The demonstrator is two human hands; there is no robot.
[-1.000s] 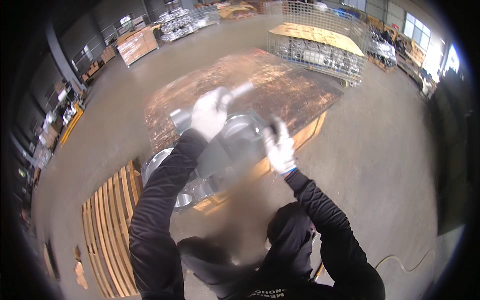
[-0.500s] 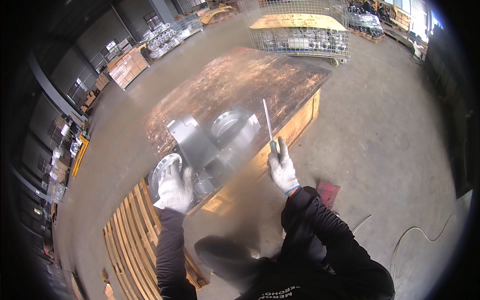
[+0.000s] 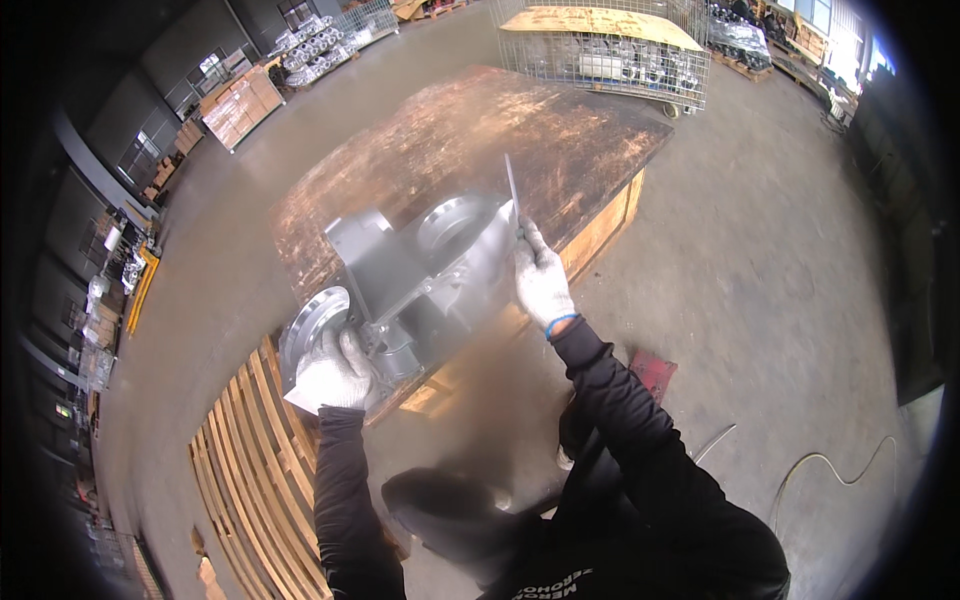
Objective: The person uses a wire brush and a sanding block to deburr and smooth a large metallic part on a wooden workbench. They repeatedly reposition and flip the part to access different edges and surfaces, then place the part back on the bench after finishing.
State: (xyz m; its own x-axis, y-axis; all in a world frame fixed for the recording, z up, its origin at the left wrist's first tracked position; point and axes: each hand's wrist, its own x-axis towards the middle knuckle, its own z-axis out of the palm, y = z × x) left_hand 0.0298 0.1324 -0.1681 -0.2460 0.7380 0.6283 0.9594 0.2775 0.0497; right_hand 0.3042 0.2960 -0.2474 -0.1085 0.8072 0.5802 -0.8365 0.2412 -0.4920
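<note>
A large silver-grey metal casting (image 3: 375, 265) with round flanged openings lies on the near part of the wooden table. My left hand (image 3: 335, 372), in a white work glove, is closed on its near-left end, beside the round flange (image 3: 318, 318). In my gloved right hand (image 3: 543, 280) is a hand file (image 3: 512, 185), its narrow flat blade pointing up and away. My fingers wrap its dark handle and hide most of it. The blade stands close to the right-hand flange end of the casting; whether it touches I cannot tell. Haze blurs the casting's middle.
The worn brown table top (image 3: 430, 130) stretches away beyond the casting. At the left front stands a slatted wooden pallet (image 3: 250, 465). A wire mesh cage (image 3: 605, 65) holds metal parts behind the table. On the floor at right are a red object (image 3: 653, 375) and a pale hose (image 3: 815, 458).
My right hand has moved left with the file, from beside the table to the casting's right end. The left hand stays at the near-left flange, its fingers slightly lower. The view has shifted a little.
</note>
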